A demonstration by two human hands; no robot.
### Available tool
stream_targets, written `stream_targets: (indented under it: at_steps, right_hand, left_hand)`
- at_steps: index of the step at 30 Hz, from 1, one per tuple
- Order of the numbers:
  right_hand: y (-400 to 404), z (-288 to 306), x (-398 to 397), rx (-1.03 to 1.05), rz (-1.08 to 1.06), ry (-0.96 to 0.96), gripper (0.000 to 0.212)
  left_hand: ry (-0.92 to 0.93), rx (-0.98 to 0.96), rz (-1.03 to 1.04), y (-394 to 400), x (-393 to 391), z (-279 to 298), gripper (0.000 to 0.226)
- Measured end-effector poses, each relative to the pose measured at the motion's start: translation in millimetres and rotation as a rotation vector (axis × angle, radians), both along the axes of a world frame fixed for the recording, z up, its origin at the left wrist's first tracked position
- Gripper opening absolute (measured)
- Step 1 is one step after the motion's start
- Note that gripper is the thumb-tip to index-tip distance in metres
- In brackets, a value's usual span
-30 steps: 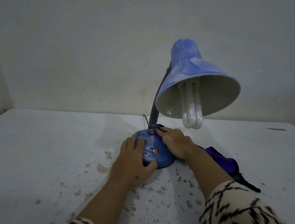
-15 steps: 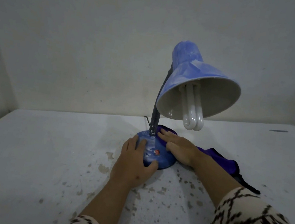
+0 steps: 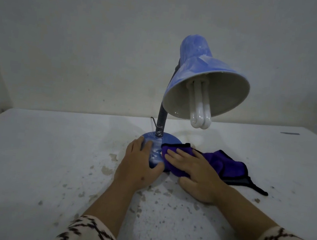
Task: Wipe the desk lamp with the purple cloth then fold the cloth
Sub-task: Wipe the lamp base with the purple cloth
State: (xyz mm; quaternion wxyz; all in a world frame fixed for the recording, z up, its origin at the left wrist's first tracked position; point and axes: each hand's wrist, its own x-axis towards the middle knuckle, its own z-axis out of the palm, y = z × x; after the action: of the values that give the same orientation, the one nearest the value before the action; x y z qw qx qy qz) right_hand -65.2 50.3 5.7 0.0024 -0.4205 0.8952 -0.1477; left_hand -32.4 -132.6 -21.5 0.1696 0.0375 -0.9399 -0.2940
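We've got the desk lamp [image 3: 194,96] upright on the white table [image 3: 29,154], its round blue base [image 3: 163,140] the landmark for everything here. Our left hand [image 3: 138,165] rests on the near-left side of the base, fingers laid over it & thumb along the front edge, steadying it. Our right hand [image 3: 197,170] lies flat, fingers straight, pressing the purple cloth [image 3: 226,164] vs. the near-right side of the base; the rest of the cloth trails off to the right of the base on the table.

Risks, as we judge them: the shade [image 3: 199,71] & bulb [image 3: 201,109] hang high above & right of the base on a bendy neck [image 3: 161,118], so it's prob. top-heavy. If we push hard w/ the cloth and the left hand eases, the base could skid or tip. The cloth's loose tail could bunch up, so part of the base gets missed.
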Motion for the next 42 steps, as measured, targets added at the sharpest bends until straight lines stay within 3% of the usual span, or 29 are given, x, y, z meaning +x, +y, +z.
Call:
stream_targets:
  at_steps: [5, 11, 19, 29, 33, 39, 42]
  right_hand:
    - [3, -5, -1, 0.078, 0.035, 0.061, 0.066]
    - [3, 0, -17, -0.036, -0.095, -0.031, 0.058]
    - [5, -10, -3, -0.008, -0.025, 0.012, 0.067]
    - [-37, 6, -32, 0.018, -0.213, -0.079, 0.048]
    - [-25, 1, -22, -0.086, -0.177, -0.132, 0.047]
    - [11, -8, -7, -0.154, -0.023, -0.039, 0.055]
    - [14, -6, -14, -0.110, -0.046, 0.019, 0.049]
  left_hand:
    - [-0.005, -0.010, 0.006, 0, 1, 1, 0.074]
    - [-0.014, 0.012, -0.004, -2, 0, 1, 0.073]
    - [-0.008, -0.006, -0.007, -1, 0, 0, 0.074]
    - [-0.040, -0.020, 0.011, -1, 0, 1, 0.075]
    - [-0.027, -0.023, 0.010, -1, -1, -1, 0.075]
    - [-0.019, -0.003, 0.003, -3, -1, -2, 0.076]
    - [-0.017, -0.007, 0.005, -3, -1, -2, 0.076]
